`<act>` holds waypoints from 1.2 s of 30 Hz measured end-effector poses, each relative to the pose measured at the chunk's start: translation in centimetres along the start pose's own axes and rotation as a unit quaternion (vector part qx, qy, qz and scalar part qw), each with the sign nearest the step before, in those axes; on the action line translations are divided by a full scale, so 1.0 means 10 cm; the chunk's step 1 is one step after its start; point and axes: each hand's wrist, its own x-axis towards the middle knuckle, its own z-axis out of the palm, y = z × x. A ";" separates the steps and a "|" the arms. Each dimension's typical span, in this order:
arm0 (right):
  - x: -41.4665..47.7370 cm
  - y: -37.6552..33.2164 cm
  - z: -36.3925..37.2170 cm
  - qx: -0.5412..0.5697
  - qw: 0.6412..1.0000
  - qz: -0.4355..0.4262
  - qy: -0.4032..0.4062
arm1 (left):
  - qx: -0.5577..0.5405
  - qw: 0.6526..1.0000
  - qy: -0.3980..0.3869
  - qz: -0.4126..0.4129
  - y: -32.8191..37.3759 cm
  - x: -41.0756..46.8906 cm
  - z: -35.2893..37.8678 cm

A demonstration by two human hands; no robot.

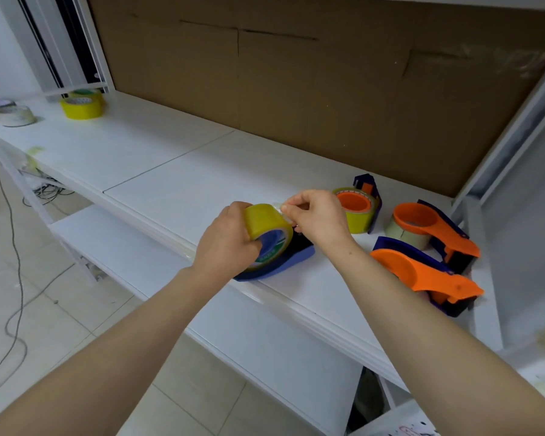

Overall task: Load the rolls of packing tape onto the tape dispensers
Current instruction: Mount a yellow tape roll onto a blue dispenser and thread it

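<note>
White shelf: three dispensers loaded at right, left hand grips yellow roll on blue dispenser, right hand pinches tape end, spare rolls wait far left.

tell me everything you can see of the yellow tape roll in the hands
The yellow tape roll is glossy, translucent-looking tape wound on a core with a green and white rim. It stands tilted on edge, seated on a blue dispenser near the front edge of the white shelf. The left hand grips its side; the right hand pinches its loose end at the top.
</note>
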 end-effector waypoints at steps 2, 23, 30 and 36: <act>0.01 -0.03 -0.01 -0.016 1.000 -0.006 -0.010 | 0.013 1.000 -0.003 -0.008 -0.01 0.01 -0.02; 0.19 0.16 0.00 -0.020 0.995 0.091 -0.043 | -0.064 0.997 -0.047 -0.022 -0.13 0.00 -0.06; 0.21 0.31 -0.06 0.018 0.992 0.122 -0.033 | -0.078 0.994 -0.075 -0.013 -0.14 -0.03 -0.09; 0.13 0.29 -0.03 0.119 0.972 0.182 -0.092 | -0.224 0.972 -0.054 -0.044 -0.08 -0.16 0.02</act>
